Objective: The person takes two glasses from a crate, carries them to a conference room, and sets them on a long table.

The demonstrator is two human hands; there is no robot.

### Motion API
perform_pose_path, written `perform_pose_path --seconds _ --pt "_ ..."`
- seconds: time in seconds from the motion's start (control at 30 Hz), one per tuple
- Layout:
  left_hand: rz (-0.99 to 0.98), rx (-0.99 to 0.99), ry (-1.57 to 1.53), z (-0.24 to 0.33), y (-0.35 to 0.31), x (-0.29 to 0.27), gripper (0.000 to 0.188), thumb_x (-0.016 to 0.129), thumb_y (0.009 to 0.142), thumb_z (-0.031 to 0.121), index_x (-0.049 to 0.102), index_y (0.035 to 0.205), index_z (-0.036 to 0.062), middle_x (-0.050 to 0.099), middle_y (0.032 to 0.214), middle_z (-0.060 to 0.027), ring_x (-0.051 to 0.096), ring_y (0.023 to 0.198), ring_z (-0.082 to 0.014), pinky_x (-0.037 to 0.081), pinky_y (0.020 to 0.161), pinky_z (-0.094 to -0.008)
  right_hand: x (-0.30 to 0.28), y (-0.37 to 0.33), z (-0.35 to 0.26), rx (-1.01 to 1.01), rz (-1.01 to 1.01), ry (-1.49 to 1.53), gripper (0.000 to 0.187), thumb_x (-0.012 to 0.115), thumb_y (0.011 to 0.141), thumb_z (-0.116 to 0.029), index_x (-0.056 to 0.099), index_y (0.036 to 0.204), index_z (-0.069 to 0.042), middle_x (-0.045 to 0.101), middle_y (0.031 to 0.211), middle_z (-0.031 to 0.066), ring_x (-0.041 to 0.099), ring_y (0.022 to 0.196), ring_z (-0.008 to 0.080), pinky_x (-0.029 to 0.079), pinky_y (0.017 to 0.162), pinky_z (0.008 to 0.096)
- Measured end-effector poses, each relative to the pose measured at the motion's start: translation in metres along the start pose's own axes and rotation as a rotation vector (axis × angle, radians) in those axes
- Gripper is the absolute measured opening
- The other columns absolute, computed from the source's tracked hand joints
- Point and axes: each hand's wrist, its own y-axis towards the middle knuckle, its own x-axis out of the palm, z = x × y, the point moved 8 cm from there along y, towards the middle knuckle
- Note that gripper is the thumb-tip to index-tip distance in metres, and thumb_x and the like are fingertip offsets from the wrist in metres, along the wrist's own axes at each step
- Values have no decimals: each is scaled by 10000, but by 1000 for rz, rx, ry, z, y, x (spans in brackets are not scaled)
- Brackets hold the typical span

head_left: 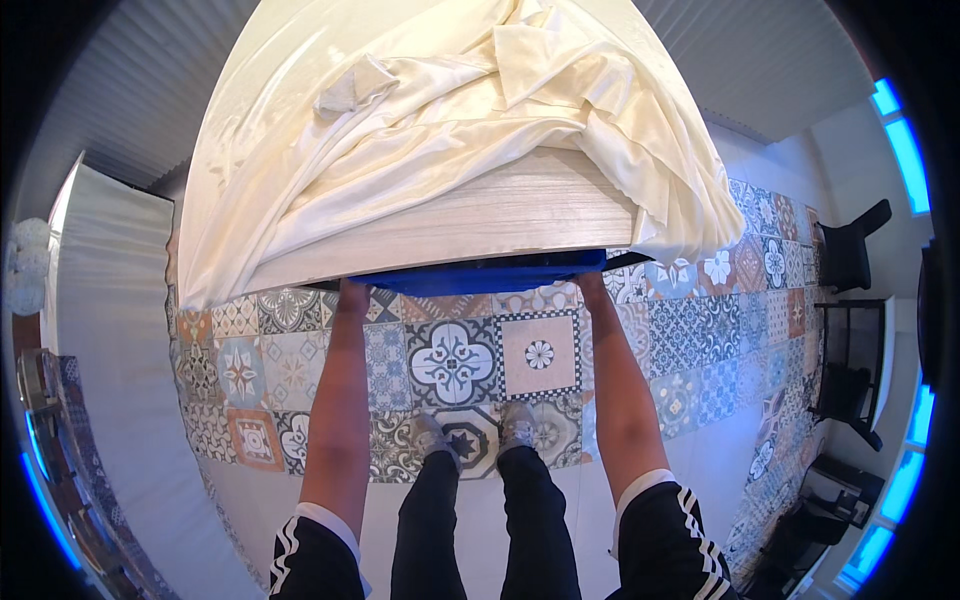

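A wooden tabletop [480, 205] with a pale grain shows its bare near end. Bunched over the rest of it lies a cream satin cloth [440, 135]. Below the near edge sticks out a strip of something bright blue [480, 275], perhaps fabric; most of it is hidden under the top. My left hand [354, 292] reaches under the edge at the left end of the blue thing. At its right end is my right hand [592, 284]. The tabletop hides the fingers of both hands, so their grip does not show. Both arms are stretched forward.
A small crumpled whitish cloth [355, 88] rests on the satin. Patterned tiles [540, 355] cover the floor beneath my feet. At the right stand black chairs [855, 245] and a dark-framed table [870, 345]. A white-covered piece of furniture [110, 300] stands at the left.
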Motion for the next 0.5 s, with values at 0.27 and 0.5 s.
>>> perform_pose_path --seconds 0.27,0.5 --pt "-124 45 -200 -11 2 19 518 533 887 453 474 1277 116 543 1253 -50 481 1189 -214 380 1008 -416 4 10 9 -74 -18 361 522 475 918 -482 433 1303 -133 546 1211 22 546 1062 161 479 842 341" --pt "45 -4 -263 -5 -5 20 478 546 879 435 502 1250 137 552 1245 -40 496 1169 -214 382 1006 -414 17 6 1 -72 102 453 532 501 902 -489 440 1299 -140 550 1226 22 549 1094 172 479 894 338"
